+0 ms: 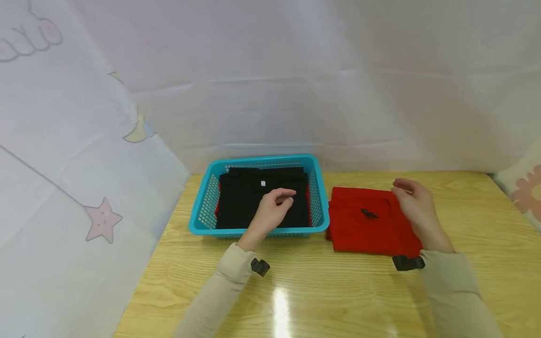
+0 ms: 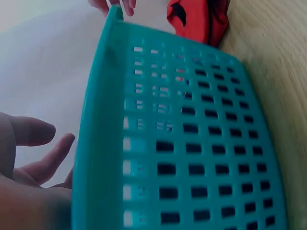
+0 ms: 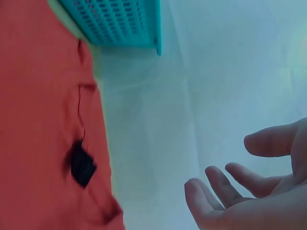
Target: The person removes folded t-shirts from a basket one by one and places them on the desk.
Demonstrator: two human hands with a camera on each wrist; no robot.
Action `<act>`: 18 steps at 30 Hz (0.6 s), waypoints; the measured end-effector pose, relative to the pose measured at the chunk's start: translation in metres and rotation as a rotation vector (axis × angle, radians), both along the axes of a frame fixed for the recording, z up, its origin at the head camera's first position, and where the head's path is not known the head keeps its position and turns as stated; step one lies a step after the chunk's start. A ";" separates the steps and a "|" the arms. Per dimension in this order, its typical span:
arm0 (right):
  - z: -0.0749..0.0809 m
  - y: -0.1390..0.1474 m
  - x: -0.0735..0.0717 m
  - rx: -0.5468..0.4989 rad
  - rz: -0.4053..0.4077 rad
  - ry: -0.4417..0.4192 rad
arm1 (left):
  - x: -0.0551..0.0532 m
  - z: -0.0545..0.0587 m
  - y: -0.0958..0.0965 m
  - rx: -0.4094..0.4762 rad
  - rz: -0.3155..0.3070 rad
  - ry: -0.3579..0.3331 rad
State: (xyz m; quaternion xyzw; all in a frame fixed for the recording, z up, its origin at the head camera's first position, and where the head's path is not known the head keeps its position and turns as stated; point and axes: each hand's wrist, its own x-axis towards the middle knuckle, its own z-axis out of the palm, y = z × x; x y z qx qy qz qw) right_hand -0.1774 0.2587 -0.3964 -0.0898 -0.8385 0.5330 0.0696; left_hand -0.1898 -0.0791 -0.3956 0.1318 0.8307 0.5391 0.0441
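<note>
Over the turquoise plastic basket (image 1: 258, 231) hovers my left hand (image 1: 272, 209), fingers loosely bent and holding nothing. Inside the basket lies a folded black garment (image 1: 245, 204) with a small white label; bits of red cloth show at its sides. To the right of the basket, a folded red cloth item (image 1: 355, 232) with a black mark lies flat on the table. My right hand (image 1: 416, 211) is above its right side, fingers relaxed around nothing, and covers part of it. In the right wrist view the fingers (image 3: 218, 187) are spread apart from the red cloth (image 3: 43, 120).
Everything sits on a light wooden table (image 1: 317, 277). A pale sheet (image 1: 270, 108) with printed drawings hangs behind the table and along its left side. The basket's perforated wall (image 2: 192, 129) stands close beside my left hand.
</note>
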 end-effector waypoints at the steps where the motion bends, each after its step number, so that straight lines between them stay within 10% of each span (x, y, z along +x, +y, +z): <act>1: 0.001 -0.003 -0.001 -0.008 0.009 0.012 | 0.000 0.001 -0.004 -0.020 0.003 0.007; 18: 0.027 -0.071 -0.005 0.004 0.236 0.066 | -0.008 0.014 -0.067 -0.151 0.165 0.143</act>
